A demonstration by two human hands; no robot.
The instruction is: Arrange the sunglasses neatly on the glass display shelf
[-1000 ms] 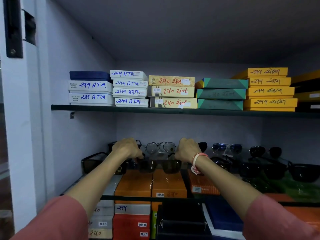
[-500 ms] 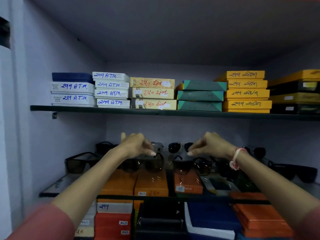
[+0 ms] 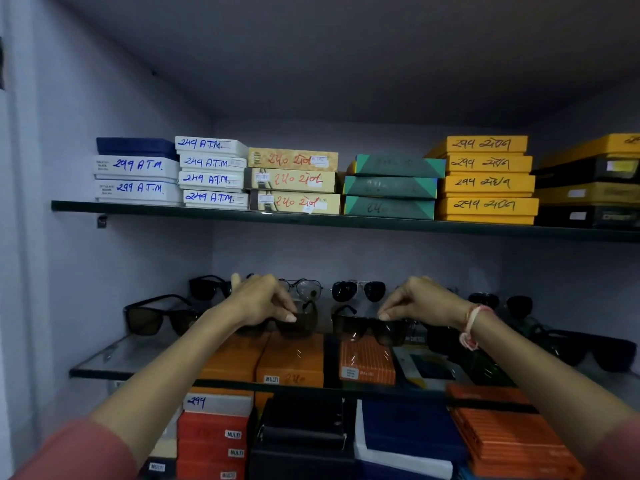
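Overhead, boxes point(image 3: 294, 180) on upper shelf point(image 3: 311, 221).

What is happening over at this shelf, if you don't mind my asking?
A person is tidying sunglasses on the glass shelf. The left hand pinches one dark pair and the right hand pinches another in the front row. More pairs sit behind and beside them; stacked boxes fill the shelf above.

Handwritten blue "299 A.T.M." marks white boxes point(image 3: 136, 166) on the upper shelf point(image 3: 311, 221), beside a smaller white stack point(image 3: 212, 180) reading "249 A.T.M."; "MULTI" stickers label orange point(image 3: 290, 367) and red boxes point(image 3: 213, 434) below.
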